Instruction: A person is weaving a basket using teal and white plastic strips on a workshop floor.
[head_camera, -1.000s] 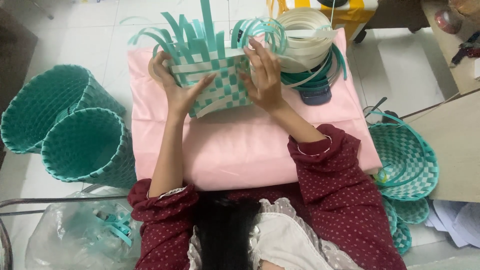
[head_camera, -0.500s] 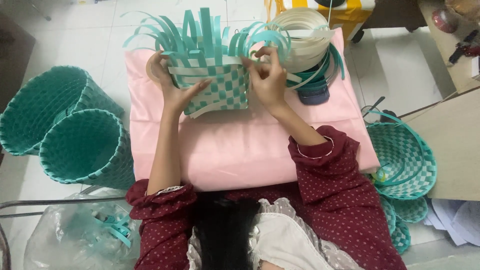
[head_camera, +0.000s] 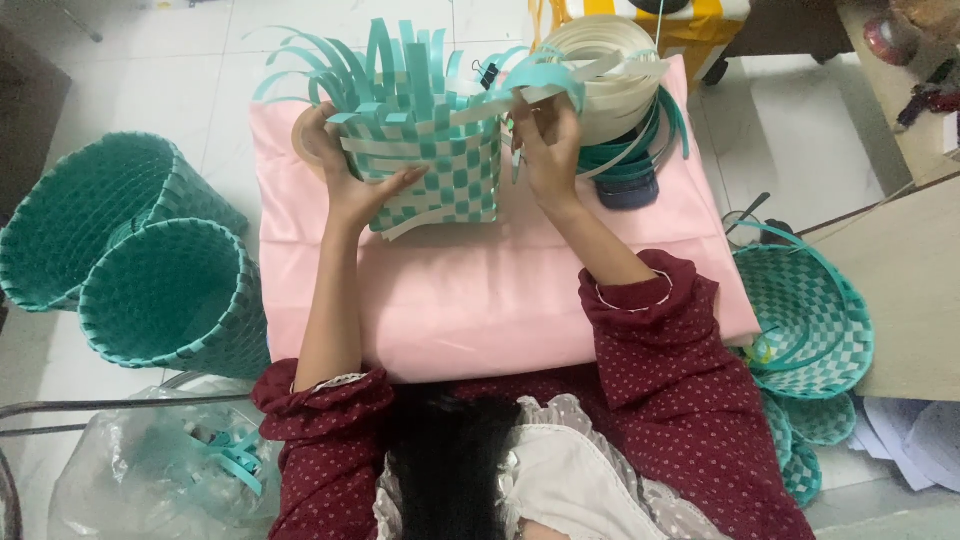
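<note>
Your left hand (head_camera: 350, 185) clamps the half-woven basket (head_camera: 430, 170); your right hand (head_camera: 548, 150) pinches its teal strip (head_camera: 540, 78) over the pink cloth (head_camera: 480, 300).

Half-woven basket (head_camera: 425, 160), teal & white check, sits on pink cloth pad (head_camera: 480, 300), loose strips standing up from its top. Left hand (head_camera: 350, 180) grips basket's left side, thumb across the front. Right hand (head_camera: 550, 150) at basket's right edge, fingers pinching a teal strip (head_camera: 540, 78) that curls over. Right of basket: coil of white strip (head_camera: 620, 70) lying on teal coil (head_camera: 640, 160). Tape roll (head_camera: 303, 135) just left of basket, behind left hand. Far left of basket, on floor: two finished teal baskets (head_camera: 150, 270). Far right & lower: stacked woven lids (head_camera: 810, 320). Clear plastic bag w/ teal scraps (head_camera: 170, 470) lower left of basket.
</note>
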